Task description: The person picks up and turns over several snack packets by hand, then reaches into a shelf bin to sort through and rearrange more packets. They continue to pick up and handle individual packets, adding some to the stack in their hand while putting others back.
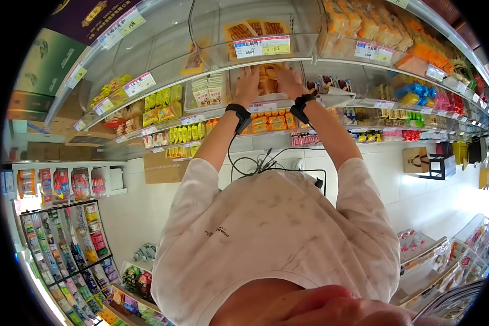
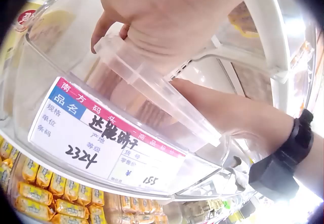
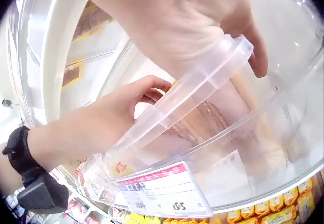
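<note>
Both hands reach over the front of a clear plastic bin on the shelf. Inside lie brown biscuit packs (image 1: 268,79) with orange wrapping, flanked by the left hand (image 1: 248,86) and the right hand (image 1: 289,82). In the head view the fingers of both hands extend forward along the packs' sides. A clear plastic strip (image 2: 152,95) runs along the bin's front, under the left hand in the left wrist view. The right wrist view has the left hand (image 3: 124,97) with bent fingers beside the packs; part of the right hand's fingers is hidden behind the strip.
A price label (image 2: 101,133) is fixed to the bin's front. Above, another bin holds flat biscuit packs (image 1: 258,28) behind its own label (image 1: 262,47). White-wrapped packs (image 1: 207,91) stand to the left. Orange packs (image 1: 271,120) sit one tier below. Black cables (image 1: 261,163) hang before the person.
</note>
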`<action>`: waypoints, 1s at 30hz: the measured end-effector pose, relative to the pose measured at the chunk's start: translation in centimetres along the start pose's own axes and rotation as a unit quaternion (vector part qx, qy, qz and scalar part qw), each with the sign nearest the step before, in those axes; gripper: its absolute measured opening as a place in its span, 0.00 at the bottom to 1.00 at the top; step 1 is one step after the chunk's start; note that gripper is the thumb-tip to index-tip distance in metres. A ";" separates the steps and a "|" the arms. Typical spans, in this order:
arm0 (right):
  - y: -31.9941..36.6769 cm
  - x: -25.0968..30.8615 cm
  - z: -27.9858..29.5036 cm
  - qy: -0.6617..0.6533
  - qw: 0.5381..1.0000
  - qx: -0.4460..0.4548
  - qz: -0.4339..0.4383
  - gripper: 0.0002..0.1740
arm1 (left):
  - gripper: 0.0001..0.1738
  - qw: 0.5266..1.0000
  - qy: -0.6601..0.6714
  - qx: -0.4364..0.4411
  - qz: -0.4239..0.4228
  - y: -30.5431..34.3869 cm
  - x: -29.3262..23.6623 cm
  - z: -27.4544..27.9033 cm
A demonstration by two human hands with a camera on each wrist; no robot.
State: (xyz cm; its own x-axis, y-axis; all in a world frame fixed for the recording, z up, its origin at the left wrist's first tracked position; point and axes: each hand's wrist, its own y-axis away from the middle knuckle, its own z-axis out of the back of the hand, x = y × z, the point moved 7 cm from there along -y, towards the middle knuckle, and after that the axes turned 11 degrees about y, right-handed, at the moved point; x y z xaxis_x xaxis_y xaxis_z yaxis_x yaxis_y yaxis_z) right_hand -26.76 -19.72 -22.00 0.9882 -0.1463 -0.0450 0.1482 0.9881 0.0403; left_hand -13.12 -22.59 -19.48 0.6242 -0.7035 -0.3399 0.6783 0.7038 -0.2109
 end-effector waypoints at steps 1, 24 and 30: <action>0.0 -0.1 0.1 -0.019 1.000 -0.018 0.000 0.29 | 0.51 1.000 0.011 0.002 0.000 0.0 -0.1 0.1; -0.3 0.0 0.7 -0.023 0.995 -0.098 0.006 0.35 | 0.55 0.996 -0.065 0.055 -0.028 -2.2 0.3 -0.9; -0.4 0.0 0.2 0.003 0.998 -0.053 -0.014 0.41 | 0.55 0.995 -0.062 0.069 -0.029 -1.3 -0.2 -0.2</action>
State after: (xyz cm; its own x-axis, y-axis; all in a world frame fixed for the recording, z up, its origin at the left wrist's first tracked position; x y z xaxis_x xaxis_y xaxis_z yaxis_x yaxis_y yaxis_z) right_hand -26.77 -20.10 -21.81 0.9833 -0.1749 -0.0507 0.1714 0.9829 -0.0668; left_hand -14.21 -23.38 -19.28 0.6202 -0.7549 -0.2132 0.7554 0.6481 -0.0968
